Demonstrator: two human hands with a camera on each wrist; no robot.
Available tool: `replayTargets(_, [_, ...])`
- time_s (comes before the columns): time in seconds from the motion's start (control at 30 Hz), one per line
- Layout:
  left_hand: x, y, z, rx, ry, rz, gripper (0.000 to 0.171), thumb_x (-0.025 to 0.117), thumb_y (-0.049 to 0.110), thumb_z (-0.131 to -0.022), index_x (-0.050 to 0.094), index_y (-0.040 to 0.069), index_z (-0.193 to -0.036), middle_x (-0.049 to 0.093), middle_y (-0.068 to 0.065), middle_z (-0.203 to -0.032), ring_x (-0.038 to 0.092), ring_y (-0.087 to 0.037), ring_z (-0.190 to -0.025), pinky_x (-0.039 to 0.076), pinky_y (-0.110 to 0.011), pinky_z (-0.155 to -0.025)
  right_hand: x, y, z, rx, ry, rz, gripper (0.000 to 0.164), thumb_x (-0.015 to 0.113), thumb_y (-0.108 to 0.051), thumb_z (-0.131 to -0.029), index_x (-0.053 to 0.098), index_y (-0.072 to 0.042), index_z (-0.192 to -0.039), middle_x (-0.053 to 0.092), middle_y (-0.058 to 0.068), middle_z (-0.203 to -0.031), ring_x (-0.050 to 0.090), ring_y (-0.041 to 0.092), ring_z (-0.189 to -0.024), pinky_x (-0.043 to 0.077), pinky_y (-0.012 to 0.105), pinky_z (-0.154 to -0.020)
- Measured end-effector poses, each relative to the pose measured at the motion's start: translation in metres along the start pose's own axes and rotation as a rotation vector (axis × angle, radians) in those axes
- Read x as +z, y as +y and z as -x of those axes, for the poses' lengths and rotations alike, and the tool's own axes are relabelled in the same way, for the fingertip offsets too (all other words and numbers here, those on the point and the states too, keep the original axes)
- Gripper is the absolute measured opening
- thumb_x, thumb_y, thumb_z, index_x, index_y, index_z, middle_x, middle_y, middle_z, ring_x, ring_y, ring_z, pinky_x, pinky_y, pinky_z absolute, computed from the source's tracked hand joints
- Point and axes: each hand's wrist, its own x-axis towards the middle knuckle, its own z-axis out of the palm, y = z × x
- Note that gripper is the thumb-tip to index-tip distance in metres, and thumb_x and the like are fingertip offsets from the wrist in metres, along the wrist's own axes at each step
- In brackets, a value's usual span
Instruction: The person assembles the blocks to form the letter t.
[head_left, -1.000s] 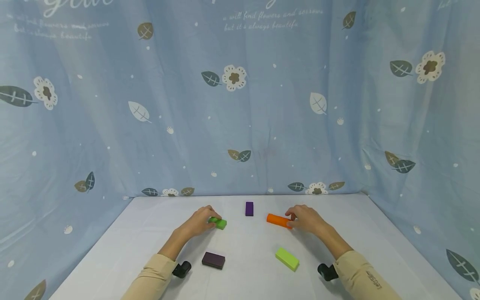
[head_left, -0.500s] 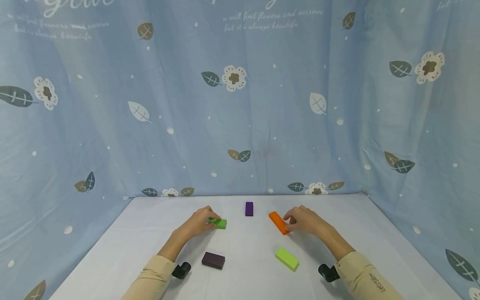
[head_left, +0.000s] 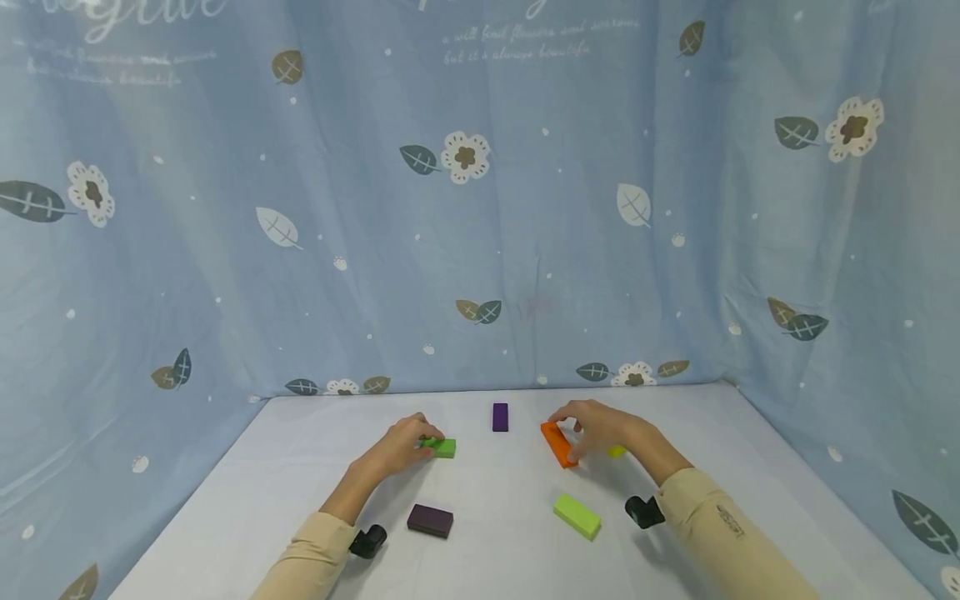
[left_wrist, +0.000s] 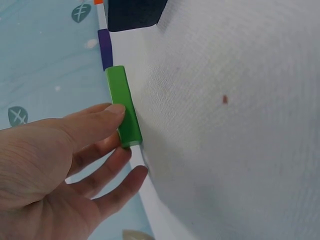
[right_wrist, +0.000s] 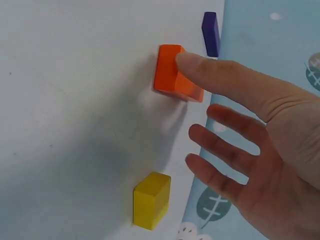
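My left hand [head_left: 402,444] pinches a green block [head_left: 444,448] between thumb and fingers at the left of the white table. In the left wrist view the thumb lies across the green block [left_wrist: 124,107], with the lower fingers spread below it. My right hand [head_left: 603,431] holds an orange block [head_left: 558,445] with thumb and index finger near its two ends. In the right wrist view the thumb touches the orange block [right_wrist: 168,70]; the index fingertip is hidden, and the other fingers stay apart from it. A yellow block [right_wrist: 151,200] lies near those fingers.
A purple block [head_left: 500,417] lies at the back middle. Nearer the front are a dark brown block [head_left: 431,521] at left and a lime block [head_left: 577,516] at right. Blue patterned curtain [head_left: 480,250] encloses the white table [head_left: 495,558] at the back and sides.
The orange block has turned to a steeper slant. My right hand has shifted left and spread thumb and index finger along it, uncovering part of the yellow block. The left hand keeps its grip.
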Motion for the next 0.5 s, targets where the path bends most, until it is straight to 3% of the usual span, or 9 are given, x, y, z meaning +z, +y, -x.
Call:
replayTargets(0.2, [-0.002, -0.001, 0.001, -0.008, 0.0, -0.002, 0.026, 0.072, -0.001, -0.084, 0.073, 0.001, -0.11, 0.064, -0.009, -0.096, 0.061, -0.024, -0.088, 0.049, -0.031, -0.074, 0.0, -0.001, -0.009, -0.006, -0.064, 0.02, 0.068, 0.087, -0.02, -0.074, 0.058, -0.02, -0.135, 0.057, 0.002, -0.137, 0.055, 0.028, -0.118, 0.049, 0.051, -0.098])
replayTargets(0.5, [-0.002, -0.002, -0.004, 0.01, -0.012, -0.024, 0.027, 0.072, -0.001, -0.084, 0.073, 0.0, -0.111, 0.065, -0.01, -0.096, 0.061, -0.024, -0.087, 0.049, -0.031, -0.073, 0.001, -0.002, -0.012, 0.018, -0.092, 0.023, 0.071, 0.087, -0.018, -0.074, 0.056, -0.019, -0.138, 0.055, 0.004, -0.139, 0.054, 0.029, -0.122, 0.046, 0.054, -0.103])
